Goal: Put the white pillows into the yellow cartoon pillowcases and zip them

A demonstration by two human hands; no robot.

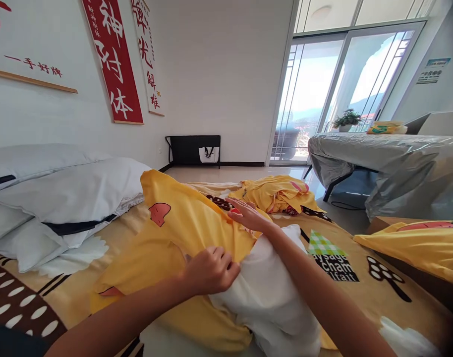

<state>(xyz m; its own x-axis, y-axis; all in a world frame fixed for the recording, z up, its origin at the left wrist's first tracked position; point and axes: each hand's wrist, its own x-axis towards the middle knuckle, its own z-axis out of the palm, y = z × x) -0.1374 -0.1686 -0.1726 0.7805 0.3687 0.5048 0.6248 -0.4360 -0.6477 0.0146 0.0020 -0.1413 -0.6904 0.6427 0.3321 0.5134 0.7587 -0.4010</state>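
Note:
A yellow pillowcase point(185, 210) with pink-red printed shapes lies in front of me, partly over a white pillow point(271, 292). The pillow's lower right part bulges out of the cloth. My left hand point(213, 270) is closed in a fist on the pillowcase's fabric near its opening. Farther off, my right hand point(249, 215) lies with stretched fingers along the upper edge of the pillowcase, palm toward the cloth. The right forearm crosses in front of the pillow and hides some of it.
Several white pillows point(81, 193) are stacked at left on the patterned bedspread point(345, 292). Crumpled yellow cloth point(278, 191) lies at the far edge. More yellow fabric point(416, 245) hangs over a box at right. Behind it stands a plastic-covered table point(382, 144).

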